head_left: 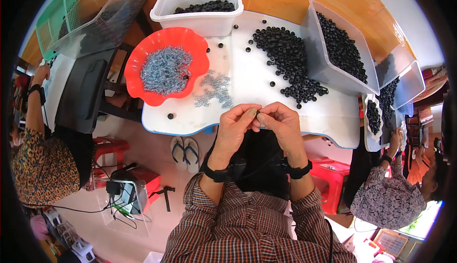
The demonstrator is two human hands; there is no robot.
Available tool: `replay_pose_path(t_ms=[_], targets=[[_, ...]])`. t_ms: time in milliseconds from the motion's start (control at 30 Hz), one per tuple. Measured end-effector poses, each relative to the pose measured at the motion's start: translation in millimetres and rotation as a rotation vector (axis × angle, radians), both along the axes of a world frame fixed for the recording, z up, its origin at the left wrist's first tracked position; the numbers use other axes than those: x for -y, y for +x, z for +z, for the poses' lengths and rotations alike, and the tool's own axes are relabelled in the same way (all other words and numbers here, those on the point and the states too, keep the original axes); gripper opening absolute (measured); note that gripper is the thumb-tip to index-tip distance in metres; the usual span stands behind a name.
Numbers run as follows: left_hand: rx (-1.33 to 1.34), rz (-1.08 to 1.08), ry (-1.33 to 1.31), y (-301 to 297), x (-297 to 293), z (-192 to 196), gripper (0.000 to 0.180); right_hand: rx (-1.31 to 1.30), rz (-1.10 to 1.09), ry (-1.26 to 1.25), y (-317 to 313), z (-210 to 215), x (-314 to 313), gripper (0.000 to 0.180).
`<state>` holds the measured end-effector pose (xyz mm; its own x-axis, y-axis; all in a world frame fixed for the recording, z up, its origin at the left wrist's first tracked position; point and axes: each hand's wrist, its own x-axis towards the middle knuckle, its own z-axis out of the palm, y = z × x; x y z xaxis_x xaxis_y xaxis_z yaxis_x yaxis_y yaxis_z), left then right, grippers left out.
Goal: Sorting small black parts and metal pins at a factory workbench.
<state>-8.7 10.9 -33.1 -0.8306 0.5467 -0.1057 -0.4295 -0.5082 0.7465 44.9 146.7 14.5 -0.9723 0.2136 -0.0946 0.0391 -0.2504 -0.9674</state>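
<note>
Just past the table's near edge, my left hand (237,124) and my right hand (284,126) meet fingertip to fingertip. Thumbs and forefingers of both pinch a small black round part (258,112), mostly covered by the fingers. Beyond them, a loose heap of black round parts with holes (284,49) spreads over the white table (185,118). To the left, a red scalloped bowl (135,58) holds many small clear bluish pieces (164,70) and a black part. More clear pieces (215,90) lie scattered on the tabletop beside the bowl.
A white tub (197,24) of black parts stands at the back, and a translucent bin (328,75) of them at the right. Co-workers sit at both sides, a hand (42,73) showing at left. Flip-flops (184,154) and red stools (331,180) are below.
</note>
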Motion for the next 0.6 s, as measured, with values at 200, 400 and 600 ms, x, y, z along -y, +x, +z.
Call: replay_pose_path(t_ms=[200,400,600], targets=[[0.044,-0.04,0.091,-4.4,2.9,-6.0,0.022,0.097,0.071,0.088,-9.7,8.0,-8.4,0.006],[0.044,-0.035,0.158,-5.1,2.6,-12.2,0.022,0.138,0.072,0.293,-20.5,1.6,-20.7,0.009],[0.078,-0.031,0.077,-2.3,-0.3,-9.0,0.023,-0.222,-0.349,1.126,-59.2,-5.2,-45.5,0.02]])
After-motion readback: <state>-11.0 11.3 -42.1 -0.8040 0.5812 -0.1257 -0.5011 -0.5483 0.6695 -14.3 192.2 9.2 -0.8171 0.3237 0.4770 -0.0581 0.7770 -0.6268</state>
